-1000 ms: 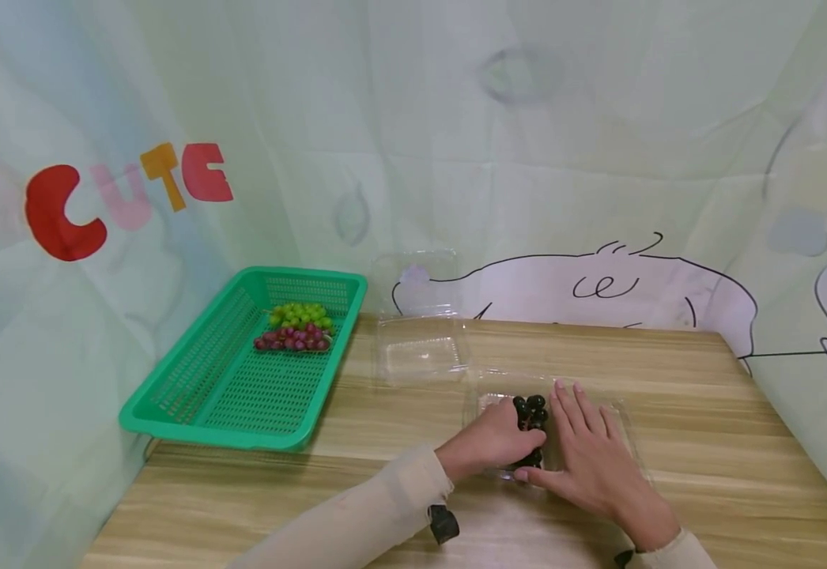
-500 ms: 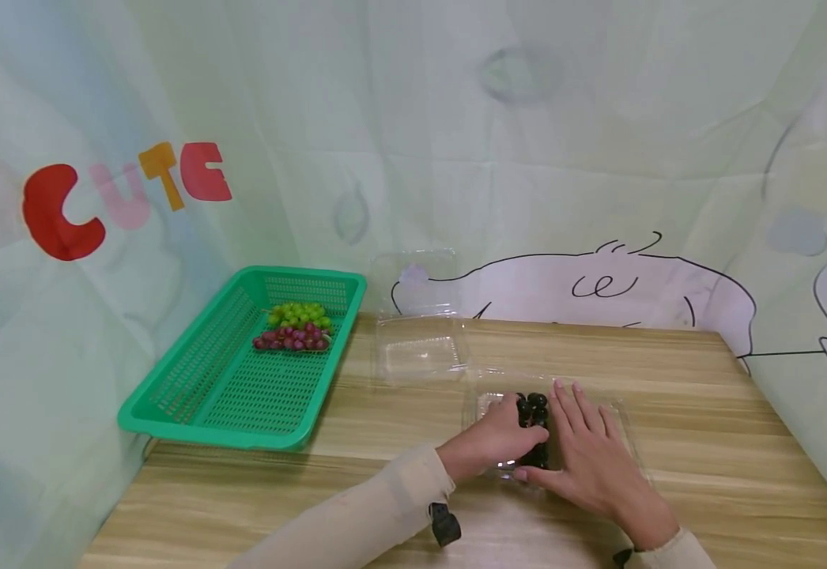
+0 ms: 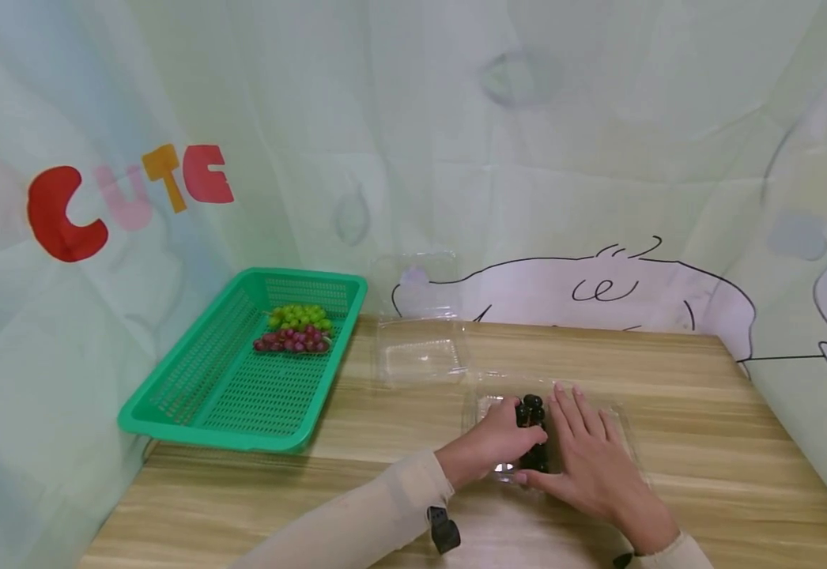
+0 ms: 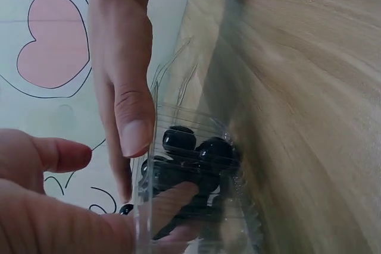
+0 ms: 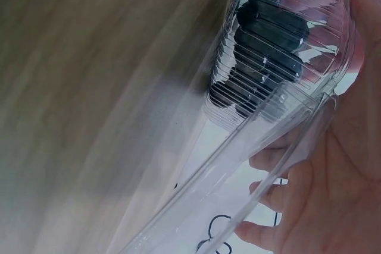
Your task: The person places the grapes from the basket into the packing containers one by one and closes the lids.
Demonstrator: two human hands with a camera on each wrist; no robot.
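Note:
A bunch of black grapes lies in a clear plastic clamshell box on the table, its lid folded out to the right. My left hand reaches into the box from the left. Its fingers press against the grapes, while its thumb stands apart above them in the left wrist view. Flat and with fingers spread, my right hand rests over the hinge side and lid; its thumb lies by the near edge of the box. The left hand partly hides the grapes in the head view.
A green plastic basket at the left holds green grapes and red grapes. Another open clear clamshell box stands behind the working spot, near the printed curtain.
The left hand has shifted the black grapes slightly to the right within the box. My right hand keeps its place.

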